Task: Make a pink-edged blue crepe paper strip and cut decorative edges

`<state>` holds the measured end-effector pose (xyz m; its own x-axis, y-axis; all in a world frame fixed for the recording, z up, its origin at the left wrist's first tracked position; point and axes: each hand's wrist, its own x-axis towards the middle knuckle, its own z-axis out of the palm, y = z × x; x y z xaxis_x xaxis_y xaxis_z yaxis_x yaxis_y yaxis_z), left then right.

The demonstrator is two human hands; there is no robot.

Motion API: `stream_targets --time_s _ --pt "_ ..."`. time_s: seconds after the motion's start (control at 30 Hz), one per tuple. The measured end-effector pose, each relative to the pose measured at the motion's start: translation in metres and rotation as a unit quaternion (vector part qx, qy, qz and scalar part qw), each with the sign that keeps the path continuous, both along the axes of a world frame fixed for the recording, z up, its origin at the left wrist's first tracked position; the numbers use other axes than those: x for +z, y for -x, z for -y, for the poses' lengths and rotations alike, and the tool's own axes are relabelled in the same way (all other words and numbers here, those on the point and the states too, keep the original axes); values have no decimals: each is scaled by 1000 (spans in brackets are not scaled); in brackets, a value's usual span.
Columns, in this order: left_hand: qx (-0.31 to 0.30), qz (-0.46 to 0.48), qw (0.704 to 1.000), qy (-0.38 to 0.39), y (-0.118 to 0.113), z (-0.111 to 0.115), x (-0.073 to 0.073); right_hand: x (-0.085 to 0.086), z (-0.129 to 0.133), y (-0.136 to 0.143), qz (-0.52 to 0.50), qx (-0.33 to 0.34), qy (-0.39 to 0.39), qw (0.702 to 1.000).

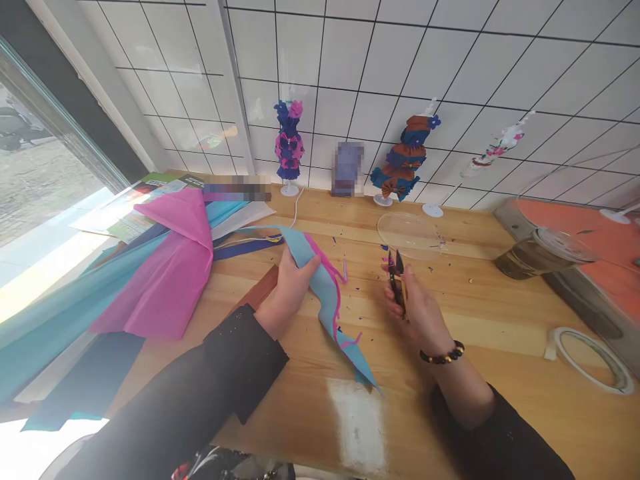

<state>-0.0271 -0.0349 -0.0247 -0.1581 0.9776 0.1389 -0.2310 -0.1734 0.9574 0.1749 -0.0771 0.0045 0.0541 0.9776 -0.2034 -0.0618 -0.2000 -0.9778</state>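
Observation:
My left hand (pixel 295 283) pinches a light blue strip of crepe paper (pixel 327 303) between thumb and fingers. A pink edging (pixel 331 268) runs along the strip's right side, and its lower end trails down over the table. Apart from the strip, to its right, my right hand (pixel 417 303) grips a small pair of dark scissors (pixel 396 275). Their blades point up and away from me and stand slightly apart. Part of the handles is hidden in my fingers. Near the left wrist lies a reddish-brown strip (pixel 256 291).
Pink (pixel 173 267) and blue crepe sheets (pixel 65 310) spread across the left side of the wooden table (pixel 280 400). Paper-decorated stands (pixel 289 143) line the tiled wall. A clear plastic disc (pixel 410 233), paper scraps, a lidded drink cup (pixel 535 253) and a tape roll (pixel 595 360) are rightward.

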Motion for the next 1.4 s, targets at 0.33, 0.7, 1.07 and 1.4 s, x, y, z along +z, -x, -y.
stream_targets --time_s 0.33,0.7,1.07,1.4 --pt "-38 -6 999 22 -4 3 1 -1 19 28 211 168 -57 961" --pt "-102 -9 994 39 -7 6 2 5 21 31 159 197 -10 967" --pt "-132 -49 989 37 -6 12 5 5 20 31 155 189 -26 969" --pt "-143 -16 987 76 -10 18 0 3 17 27 179 197 -24 964"
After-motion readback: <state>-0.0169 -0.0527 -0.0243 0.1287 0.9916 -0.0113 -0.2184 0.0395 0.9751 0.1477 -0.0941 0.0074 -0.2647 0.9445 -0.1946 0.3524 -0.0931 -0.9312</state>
